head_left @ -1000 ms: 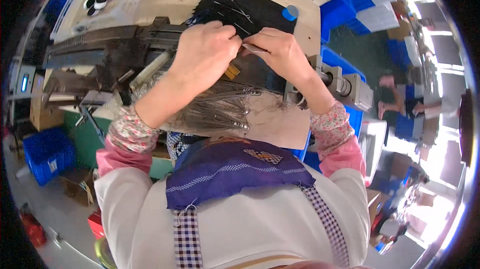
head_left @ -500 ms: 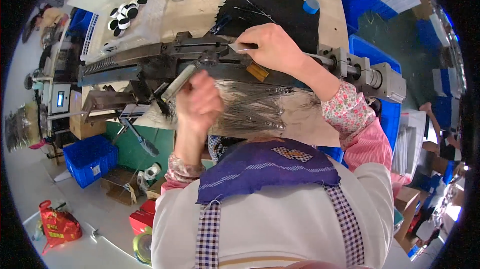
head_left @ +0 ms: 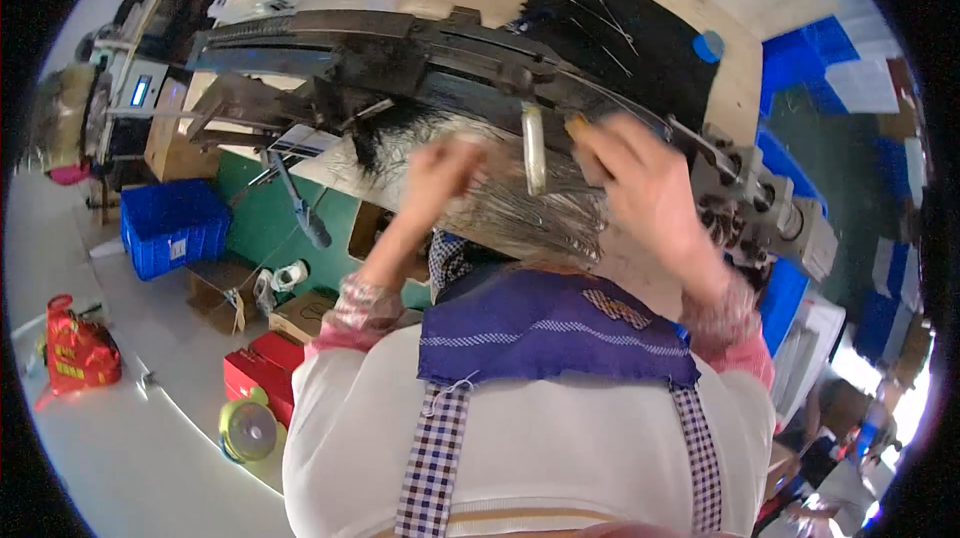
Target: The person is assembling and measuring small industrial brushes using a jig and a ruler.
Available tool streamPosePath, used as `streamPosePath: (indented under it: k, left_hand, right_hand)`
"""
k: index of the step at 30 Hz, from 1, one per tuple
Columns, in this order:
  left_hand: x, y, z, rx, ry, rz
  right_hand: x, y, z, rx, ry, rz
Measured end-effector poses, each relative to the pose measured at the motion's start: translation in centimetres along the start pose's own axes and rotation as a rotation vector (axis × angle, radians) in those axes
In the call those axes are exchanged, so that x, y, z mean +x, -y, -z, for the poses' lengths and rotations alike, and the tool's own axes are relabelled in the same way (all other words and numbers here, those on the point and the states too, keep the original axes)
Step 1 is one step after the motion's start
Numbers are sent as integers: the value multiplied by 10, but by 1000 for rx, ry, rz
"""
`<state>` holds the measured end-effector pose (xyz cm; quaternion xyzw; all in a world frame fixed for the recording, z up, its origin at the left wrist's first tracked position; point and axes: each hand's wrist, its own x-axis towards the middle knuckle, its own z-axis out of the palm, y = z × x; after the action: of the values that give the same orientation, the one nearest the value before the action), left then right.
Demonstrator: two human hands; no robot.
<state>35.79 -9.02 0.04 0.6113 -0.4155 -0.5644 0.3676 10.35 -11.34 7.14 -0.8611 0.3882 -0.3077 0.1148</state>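
Both hands work a sheaf of thin wires (head_left: 520, 208) at centre frame, below the long dark machine (head_left: 420, 58). Left hand (head_left: 440, 173) pinches strands; right hand (head_left: 640, 183) is blurred, grip indeterminate. Wires judged light, springy, tangle-prone; best gathered near the machine end.

My left hand (head_left: 440, 173) now up off the lower edge onto the grey fibre bundle (head_left: 520, 208), my right hand (head_left: 640, 183) dropped from the dark machine bar (head_left: 420, 48) onto the same bundle, view swung leftward
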Motion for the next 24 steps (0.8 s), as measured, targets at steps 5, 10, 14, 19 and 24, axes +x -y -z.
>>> streamPosePath:
  k: [5, 10, 14, 19, 24]
  left_hand:
    - [8, 18, 78, -410, -449, -32]
    - [24, 17, 68, -515, -413, 12]
    - [23, 37, 64, -660, -367, -181]
    - [-22, -28, -34, -574, -243, -424]
    - [1, -83, -123, -523, 782, 57]
  right_hand:
    - [-23, -44, -45, -178, 162, -499]
    - [-26, -77, -55, -236, 98, -394]
    - [-52, -65, -29, -150, 166, -352]
    - [-72, -8, 43, 380, 338, -738]
    - [-79, -1, 65, 442, 250, -719]
